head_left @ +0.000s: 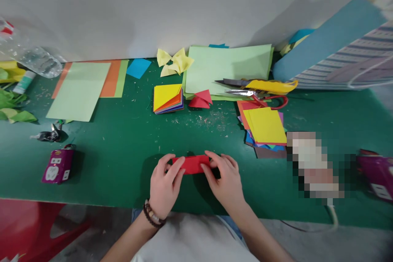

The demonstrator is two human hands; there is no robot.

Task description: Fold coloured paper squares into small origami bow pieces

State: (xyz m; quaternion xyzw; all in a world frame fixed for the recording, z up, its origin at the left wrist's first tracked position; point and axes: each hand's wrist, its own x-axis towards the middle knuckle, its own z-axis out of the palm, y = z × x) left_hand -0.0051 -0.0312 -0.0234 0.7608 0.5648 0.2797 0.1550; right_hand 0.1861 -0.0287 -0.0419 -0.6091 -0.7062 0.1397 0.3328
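The folded red paper (192, 164) lies flat near the front edge of the green table (116, 159) — left hand (164, 186) pinching one end, right hand (225, 180) the other. A clean crease likely wants edges matched, pressure even.

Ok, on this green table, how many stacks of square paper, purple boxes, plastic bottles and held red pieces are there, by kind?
Stacks of square paper: 2
Purple boxes: 2
Plastic bottle: 1
Red folded paper, held: 1
Total: 6
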